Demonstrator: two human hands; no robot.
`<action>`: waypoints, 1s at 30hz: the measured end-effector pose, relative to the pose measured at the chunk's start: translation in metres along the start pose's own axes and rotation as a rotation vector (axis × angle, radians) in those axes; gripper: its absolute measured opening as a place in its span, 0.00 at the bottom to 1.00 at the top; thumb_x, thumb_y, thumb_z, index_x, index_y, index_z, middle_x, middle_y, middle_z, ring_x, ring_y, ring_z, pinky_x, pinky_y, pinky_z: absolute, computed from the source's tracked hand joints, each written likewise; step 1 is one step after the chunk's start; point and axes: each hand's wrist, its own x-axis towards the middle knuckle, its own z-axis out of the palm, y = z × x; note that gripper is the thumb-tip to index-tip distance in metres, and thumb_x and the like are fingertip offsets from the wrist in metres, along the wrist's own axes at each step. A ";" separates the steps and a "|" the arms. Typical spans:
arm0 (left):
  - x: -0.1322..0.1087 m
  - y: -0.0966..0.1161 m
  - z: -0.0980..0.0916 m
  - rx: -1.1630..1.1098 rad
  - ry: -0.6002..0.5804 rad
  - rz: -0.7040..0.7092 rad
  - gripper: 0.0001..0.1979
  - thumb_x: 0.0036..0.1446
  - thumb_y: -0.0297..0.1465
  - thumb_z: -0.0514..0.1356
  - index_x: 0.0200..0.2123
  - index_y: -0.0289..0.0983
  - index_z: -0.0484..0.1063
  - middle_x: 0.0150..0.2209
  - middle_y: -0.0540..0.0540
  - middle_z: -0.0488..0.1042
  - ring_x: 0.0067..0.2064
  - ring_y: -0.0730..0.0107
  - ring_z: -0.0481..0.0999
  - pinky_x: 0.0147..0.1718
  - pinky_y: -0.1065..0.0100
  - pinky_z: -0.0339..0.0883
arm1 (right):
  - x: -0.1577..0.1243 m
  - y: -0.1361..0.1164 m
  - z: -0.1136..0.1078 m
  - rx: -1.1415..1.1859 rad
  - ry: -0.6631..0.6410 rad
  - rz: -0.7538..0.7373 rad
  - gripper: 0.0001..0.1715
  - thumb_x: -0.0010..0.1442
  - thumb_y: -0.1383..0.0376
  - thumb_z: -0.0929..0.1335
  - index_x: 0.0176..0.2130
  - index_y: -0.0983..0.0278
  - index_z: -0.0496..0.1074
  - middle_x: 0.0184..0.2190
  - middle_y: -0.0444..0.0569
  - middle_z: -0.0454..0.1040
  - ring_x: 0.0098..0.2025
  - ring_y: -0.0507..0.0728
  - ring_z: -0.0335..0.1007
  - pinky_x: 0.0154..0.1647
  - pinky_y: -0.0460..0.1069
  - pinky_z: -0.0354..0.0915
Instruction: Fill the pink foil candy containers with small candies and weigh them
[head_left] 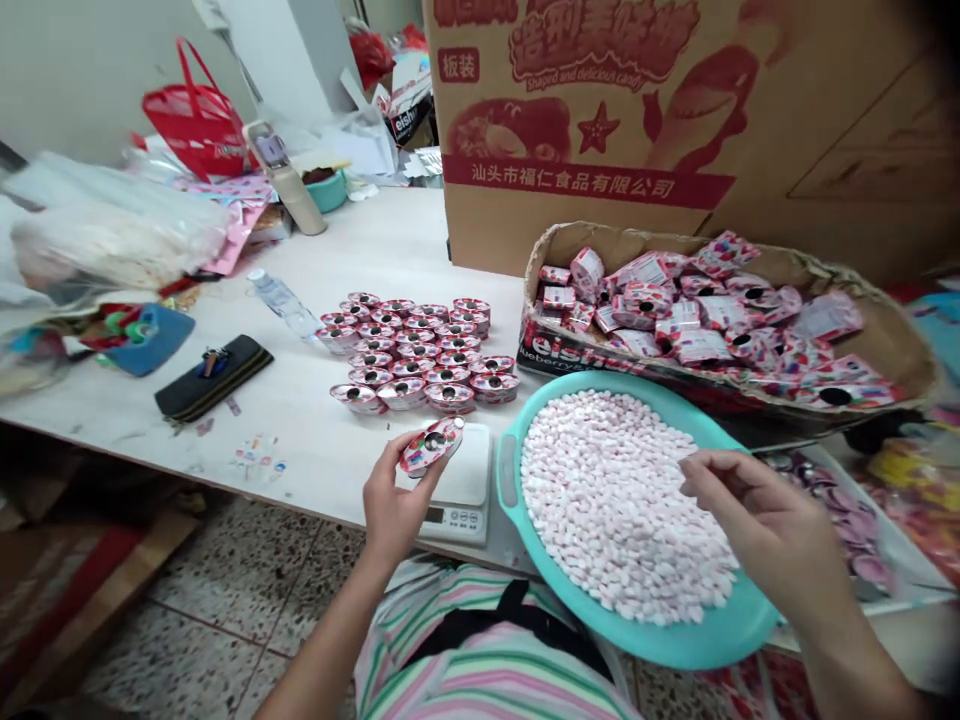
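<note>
My left hand [395,505] grips a small printed candy box [433,447] with a dark round hole in its top, held above a white kitchen scale [469,480]. A pale candy shows at the box's upper right edge. Over the right side of a turquoise basin [675,645] hangs my right hand [765,505], thumb and fingertips pinched together. Whatever may be between those fingertips is too small to make out. Inside the basin lies a heap of small pale pink-white candies [622,490]. Rows of similar candy boxes [409,365] stand behind the scale.
A cut-down carton [592,362] full of jumbled boxes sits behind the basin, before a big cardboard box [487,220]. Leftward are a dark pouch [214,380], a clear bottle [281,300] and a beige flask [296,195]. At right is a tray [911,560] of purple pieces.
</note>
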 end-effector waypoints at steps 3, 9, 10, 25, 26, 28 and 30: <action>-0.001 -0.020 0.000 -0.028 -0.058 -0.071 0.19 0.52 0.40 0.64 0.45 0.39 0.68 0.43 0.46 0.74 0.46 0.64 0.74 0.47 0.64 0.68 | -0.010 0.008 0.008 0.034 0.084 0.076 0.13 0.53 0.53 0.70 0.33 0.59 0.73 0.30 0.45 0.73 0.32 0.55 0.68 0.37 0.49 0.63; -0.002 -0.040 0.013 -0.075 -0.200 -0.042 0.19 0.52 0.38 0.63 0.46 0.38 0.67 0.46 0.45 0.73 0.48 0.65 0.73 0.50 0.64 0.66 | -0.024 0.018 0.018 0.023 0.155 0.155 0.13 0.53 0.54 0.70 0.33 0.60 0.74 0.31 0.46 0.74 0.33 0.54 0.68 0.37 0.48 0.63; -0.001 -0.042 0.015 -0.069 -0.227 -0.035 0.19 0.52 0.38 0.63 0.46 0.38 0.67 0.45 0.45 0.73 0.48 0.65 0.73 0.49 0.64 0.66 | -0.025 0.020 0.020 0.030 0.157 0.163 0.13 0.53 0.54 0.70 0.33 0.61 0.74 0.32 0.46 0.74 0.33 0.54 0.68 0.37 0.48 0.63; 0.001 -0.076 -0.009 -0.090 -0.085 0.004 0.17 0.63 0.38 0.51 0.52 0.38 0.63 0.49 0.40 0.72 0.52 0.64 0.71 0.55 0.59 0.59 | -0.030 0.032 0.036 -0.202 0.120 0.178 0.14 0.54 0.52 0.67 0.33 0.59 0.73 0.32 0.44 0.74 0.30 0.53 0.66 0.32 0.48 0.60; 0.000 -0.081 -0.011 -0.087 -0.044 -0.017 0.17 0.64 0.39 0.50 0.51 0.37 0.64 0.48 0.40 0.73 0.52 0.64 0.71 0.54 0.60 0.59 | -0.028 0.033 0.038 -0.235 0.115 0.148 0.14 0.54 0.52 0.67 0.33 0.59 0.73 0.32 0.44 0.75 0.30 0.53 0.66 0.31 0.48 0.60; -0.004 -0.090 -0.013 -0.064 0.028 -0.066 0.16 0.65 0.39 0.48 0.50 0.37 0.65 0.46 0.41 0.74 0.51 0.65 0.71 0.54 0.60 0.59 | -0.025 0.036 0.041 -0.305 0.103 0.070 0.14 0.54 0.52 0.66 0.33 0.58 0.73 0.34 0.44 0.75 0.34 0.55 0.68 0.31 0.49 0.61; -0.009 -0.098 -0.015 -0.044 0.065 -0.115 0.17 0.65 0.40 0.46 0.49 0.37 0.66 0.45 0.41 0.75 0.50 0.65 0.71 0.53 0.60 0.59 | -0.023 0.038 0.043 -0.346 0.087 0.000 0.13 0.55 0.53 0.65 0.33 0.58 0.72 0.36 0.44 0.75 0.39 0.56 0.69 0.33 0.49 0.61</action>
